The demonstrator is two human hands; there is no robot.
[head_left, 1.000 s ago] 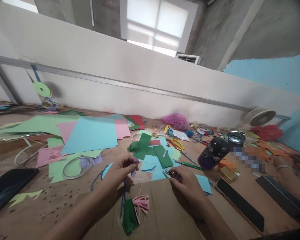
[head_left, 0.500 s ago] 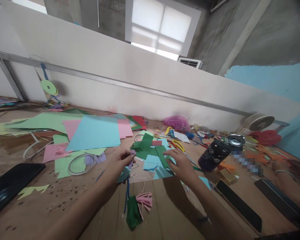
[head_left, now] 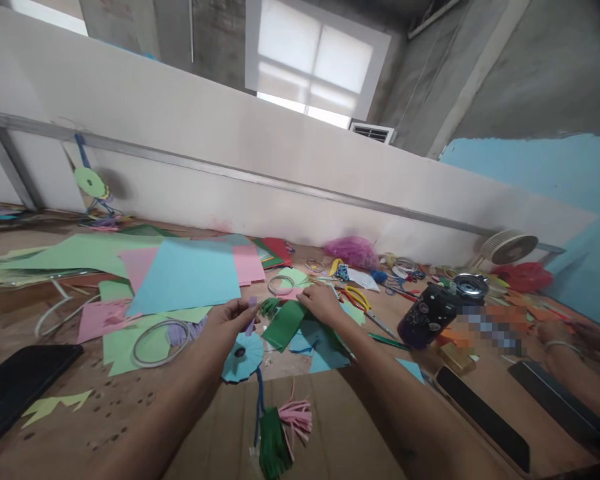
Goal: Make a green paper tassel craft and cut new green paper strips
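Note:
A narrow purple paper strip [head_left: 251,319] is pinched between the thumb and fingers of my left hand [head_left: 226,322]. Just below that hand is a pleated light-blue paper disc [head_left: 250,367] with a dark centre. From it a blue cord [head_left: 261,393] runs down to a green fringed paper tassel [head_left: 274,443], beside a pink one [head_left: 297,419]. My right hand [head_left: 325,305] is closed at the upper edge of a dark green paper piece [head_left: 284,327], its fingertips partly hidden. Light-blue paper scraps [head_left: 327,350] lie under my right wrist.
Coloured sheets [head_left: 190,273] and a wire ring [head_left: 161,343] lie left. Yellow-handled pliers [head_left: 357,298], a dark tumbler [head_left: 427,317] and a phone [head_left: 483,417] are right. Another phone [head_left: 25,380] is at far left. A co-worker's hand [head_left: 560,337] shows at the right edge.
My right hand has moved left and slightly away from me, and the green paper has shifted with it. The light-blue disc now shows more fully below my left hand, which keeps the purple strip.

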